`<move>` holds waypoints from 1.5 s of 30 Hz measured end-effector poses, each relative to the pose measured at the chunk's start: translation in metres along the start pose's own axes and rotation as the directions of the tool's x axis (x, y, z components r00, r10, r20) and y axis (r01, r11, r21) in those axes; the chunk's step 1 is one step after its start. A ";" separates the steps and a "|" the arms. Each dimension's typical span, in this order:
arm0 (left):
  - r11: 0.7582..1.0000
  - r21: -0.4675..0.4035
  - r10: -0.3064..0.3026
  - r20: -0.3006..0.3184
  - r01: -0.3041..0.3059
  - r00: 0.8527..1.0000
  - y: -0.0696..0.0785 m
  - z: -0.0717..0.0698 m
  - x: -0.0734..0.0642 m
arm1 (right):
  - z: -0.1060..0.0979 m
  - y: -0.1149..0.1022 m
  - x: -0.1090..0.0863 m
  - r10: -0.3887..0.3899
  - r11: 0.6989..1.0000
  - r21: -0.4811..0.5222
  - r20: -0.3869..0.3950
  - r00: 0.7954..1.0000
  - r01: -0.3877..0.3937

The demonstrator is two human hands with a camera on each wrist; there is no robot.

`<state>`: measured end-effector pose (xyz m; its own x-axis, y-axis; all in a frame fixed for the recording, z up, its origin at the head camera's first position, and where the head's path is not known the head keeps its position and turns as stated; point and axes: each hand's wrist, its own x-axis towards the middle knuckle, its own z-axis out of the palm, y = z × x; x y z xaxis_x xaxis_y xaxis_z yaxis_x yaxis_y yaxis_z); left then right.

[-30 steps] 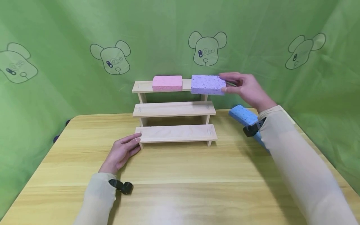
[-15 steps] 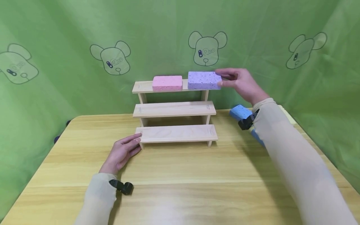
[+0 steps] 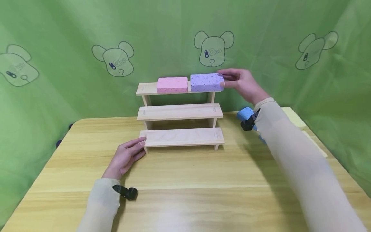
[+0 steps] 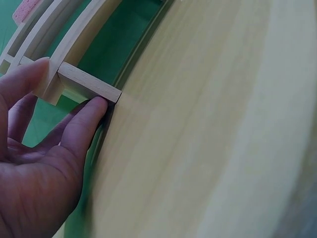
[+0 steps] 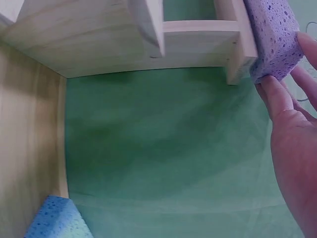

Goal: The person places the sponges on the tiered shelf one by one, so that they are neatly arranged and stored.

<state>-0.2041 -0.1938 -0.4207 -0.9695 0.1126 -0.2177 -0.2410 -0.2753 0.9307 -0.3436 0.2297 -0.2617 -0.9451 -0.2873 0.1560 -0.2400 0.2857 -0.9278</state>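
A three-tier wooden display stand (image 3: pixel 182 137) stands on the table. On its top tier lies a pink sponge (image 3: pixel 172 85), and close beside it on the right is a purple sponge (image 3: pixel 206 82). My right hand (image 3: pixel 246 84) grips the purple sponge by its right end, which juts slightly past the shelf's end; in the right wrist view thumb and fingers hold the sponge (image 5: pixel 275 37) against the top board. My left hand (image 3: pixel 126 158) holds the bottom tier's left front corner, its fingertips on the board and the leg (image 4: pixel 89 82).
Blue sponges (image 3: pixel 245 112) lie on the table right of the stand, partly hidden by my right forearm. Pale yellow sponges (image 3: pixel 294 118) lie along the right edge of the table (image 3: pixel 185 199). A green curtain (image 3: pixel 168 38) hangs close behind.
The purple sponge has moved left and slightly up in my right hand, from beyond the top tier's right end to beside the pink sponge. My left hand stays put.
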 end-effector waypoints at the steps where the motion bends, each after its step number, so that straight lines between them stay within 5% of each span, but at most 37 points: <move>1: 1.000 0.000 -0.001 0.000 0.001 1.000 0.000 0.000 0.000 | 0.000 0.001 0.000 0.005 1.000 0.010 -0.003 1.000 -0.005; 9: 1.000 -0.004 0.001 -0.007 -0.001 1.000 0.001 0.000 0.001 | 0.004 0.009 0.004 0.012 0.994 0.110 -0.038 0.999 -0.008; 38: 1.000 -0.005 0.000 0.006 0.000 1.000 0.000 -0.001 0.001 | 0.000 0.015 0.003 -0.026 0.996 0.087 -0.038 0.999 0.029; 45: 1.000 0.000 -0.004 0.000 0.004 1.000 -0.001 -0.001 0.001 | -0.011 0.016 -0.012 -0.037 0.998 -0.046 -0.067 0.997 0.034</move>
<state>-0.2054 -0.1945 -0.4222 -0.9685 0.1140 -0.2215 -0.2450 -0.2745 0.9299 -0.3383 0.2482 -0.2750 -0.9482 -0.2361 0.2124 -0.2818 0.3172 -0.9055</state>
